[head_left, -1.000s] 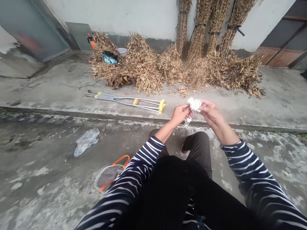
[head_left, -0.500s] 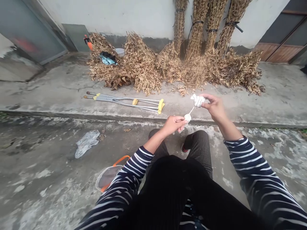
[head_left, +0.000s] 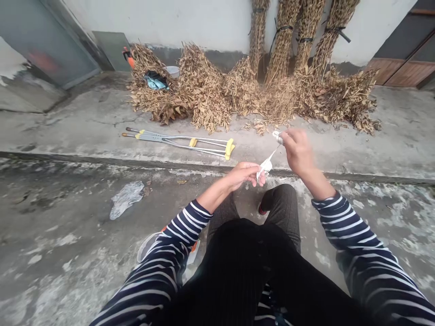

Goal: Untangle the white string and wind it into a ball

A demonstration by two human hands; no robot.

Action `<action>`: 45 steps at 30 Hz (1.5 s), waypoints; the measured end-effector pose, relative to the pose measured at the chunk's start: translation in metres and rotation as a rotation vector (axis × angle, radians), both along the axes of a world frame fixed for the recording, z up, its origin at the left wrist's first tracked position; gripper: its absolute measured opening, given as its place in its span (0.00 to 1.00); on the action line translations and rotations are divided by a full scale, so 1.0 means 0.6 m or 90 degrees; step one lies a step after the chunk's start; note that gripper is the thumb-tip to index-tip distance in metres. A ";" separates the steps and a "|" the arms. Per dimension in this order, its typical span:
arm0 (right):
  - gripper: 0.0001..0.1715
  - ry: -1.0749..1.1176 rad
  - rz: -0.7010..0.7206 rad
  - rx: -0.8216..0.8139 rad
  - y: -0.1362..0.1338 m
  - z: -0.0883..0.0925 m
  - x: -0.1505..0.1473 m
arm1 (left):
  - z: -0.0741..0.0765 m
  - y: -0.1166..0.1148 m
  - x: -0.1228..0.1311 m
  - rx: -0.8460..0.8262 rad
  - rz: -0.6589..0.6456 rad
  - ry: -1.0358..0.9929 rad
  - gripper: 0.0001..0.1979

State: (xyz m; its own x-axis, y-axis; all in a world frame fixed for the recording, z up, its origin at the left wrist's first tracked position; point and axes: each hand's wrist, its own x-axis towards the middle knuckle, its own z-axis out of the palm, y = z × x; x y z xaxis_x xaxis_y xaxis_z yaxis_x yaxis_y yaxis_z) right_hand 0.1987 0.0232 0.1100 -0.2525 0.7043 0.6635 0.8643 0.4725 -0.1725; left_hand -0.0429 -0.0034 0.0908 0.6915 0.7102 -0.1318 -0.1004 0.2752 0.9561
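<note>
A white cord (head_left: 273, 155) stretches slantwise between my two hands, in front of my knees. My left hand (head_left: 244, 175) pinches its lower end, where a small rounded white piece (head_left: 267, 166) shows beside the fingertips. Higher and to the right, my right hand (head_left: 298, 149) is closed on a looped white bundle (head_left: 277, 136) at the cord's upper end. Motion smears this hand a little, and its fingers hide part of the bundle. What exactly the white pieces are cannot be made out.
A pair of crutches (head_left: 183, 142) with yellow pads lies on the raised concrete step. Behind are heaps of dry stalks (head_left: 207, 90), with tied bundles (head_left: 283, 40) against the wall. A crumpled plastic bag (head_left: 127, 199) and a partly hidden mesh-like item (head_left: 147, 246) lie at left.
My right hand has turned, its fingers now covering more of the white bundle. The white cord looks longer between the hands. My left hand has shifted slightly, its fingers more spread under the white piece.
</note>
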 end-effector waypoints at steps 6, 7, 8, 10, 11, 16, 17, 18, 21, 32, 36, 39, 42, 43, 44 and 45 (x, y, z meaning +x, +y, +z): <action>0.20 -0.067 0.209 -0.197 -0.010 -0.035 0.008 | 0.061 0.034 -0.010 0.131 0.025 0.082 0.11; 0.19 -0.033 0.257 -0.227 -0.018 -0.039 0.007 | 0.068 0.048 -0.010 0.146 0.036 0.095 0.11; 0.17 0.013 0.298 -0.255 -0.028 -0.042 0.005 | 0.072 0.063 -0.009 0.162 0.046 0.109 0.10; 0.12 0.141 0.342 -0.318 -0.048 -0.044 -0.001 | 0.069 0.092 -0.004 0.190 0.068 0.143 0.10; 0.10 0.219 0.344 -0.356 -0.058 -0.043 -0.005 | 0.062 0.104 -0.001 0.198 0.079 0.163 0.11; 0.22 0.611 0.291 -0.485 -0.087 -0.037 -0.021 | 0.005 0.107 0.019 0.142 0.053 0.234 0.14; 0.25 0.664 0.285 -0.484 -0.088 -0.037 -0.022 | -0.007 0.097 0.023 0.118 0.029 0.240 0.14; 0.27 0.706 0.280 -0.480 -0.087 -0.038 -0.023 | -0.017 0.086 0.027 0.093 0.001 0.242 0.14; 0.29 0.800 0.278 -0.454 -0.079 -0.044 -0.025 | -0.040 0.057 0.036 0.041 -0.053 0.194 0.11; 0.30 0.914 0.265 -0.463 -0.069 -0.058 -0.052 | -0.064 0.042 0.060 0.157 0.169 -0.026 0.35; 0.28 0.923 0.253 -0.450 -0.073 -0.054 -0.058 | -0.060 0.038 0.068 0.146 0.162 -0.028 0.30; 0.25 0.869 0.217 -0.432 -0.081 -0.056 -0.058 | -0.061 0.035 0.062 0.167 0.141 0.049 0.21; 0.22 0.789 0.166 -0.374 -0.095 -0.061 -0.058 | -0.055 0.022 0.047 0.223 0.109 0.157 0.11; 0.21 0.765 0.154 -0.356 -0.099 -0.063 -0.058 | -0.051 0.017 0.041 0.228 0.075 0.167 0.11; 0.21 0.745 0.145 -0.344 -0.103 -0.064 -0.059 | -0.046 0.012 0.036 0.222 0.034 0.159 0.12; 0.21 0.729 0.139 -0.340 -0.107 -0.064 -0.060 | -0.042 0.009 0.033 0.208 -0.003 0.138 0.15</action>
State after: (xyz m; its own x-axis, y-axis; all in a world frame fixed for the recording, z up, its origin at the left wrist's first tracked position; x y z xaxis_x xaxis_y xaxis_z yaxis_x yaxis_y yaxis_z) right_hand 0.1627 -0.0410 0.0715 0.1290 0.9653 0.2269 0.0111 0.2274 -0.9737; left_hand -0.0232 0.0018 0.0656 0.6755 0.7361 -0.0424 0.1135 -0.0470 0.9924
